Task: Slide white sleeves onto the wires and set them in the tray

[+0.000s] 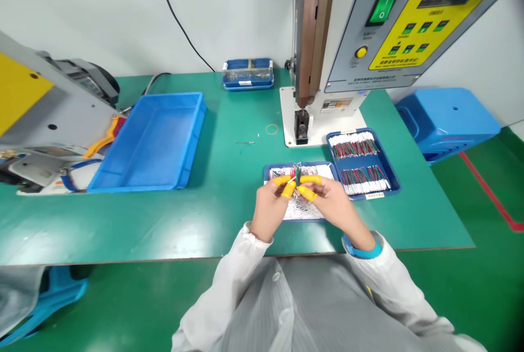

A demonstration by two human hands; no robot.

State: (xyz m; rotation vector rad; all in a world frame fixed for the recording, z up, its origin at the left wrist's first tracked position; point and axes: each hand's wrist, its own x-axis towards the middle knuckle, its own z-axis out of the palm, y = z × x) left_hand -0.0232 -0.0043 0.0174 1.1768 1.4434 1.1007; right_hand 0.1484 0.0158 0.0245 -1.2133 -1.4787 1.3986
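Observation:
In the head view, both hands meet over a small blue tray (268, 169) of short wires with white ends. My left hand (270, 202) wears yellow finger cots on its thumb and forefinger and pinches the wires near a white end. My right hand (333, 204), also in yellow finger cots and with a blue wristband, closes on the same small bundle of wires (298, 171). Green and red strands stick up between the fingertips, and gold-coloured ends show below. The fingers hide part of the bundle. Close by on the right, a second blue tray (355, 162) holds two rows of similar wires.
A press machine (311, 41) with a yellow control panel stands behind the trays. Another machine (49, 101) and a large blue bin (143, 142) are at left. A rubber band (272, 129) lies on the green table (229, 210); a blue stool (450, 117) stands at right.

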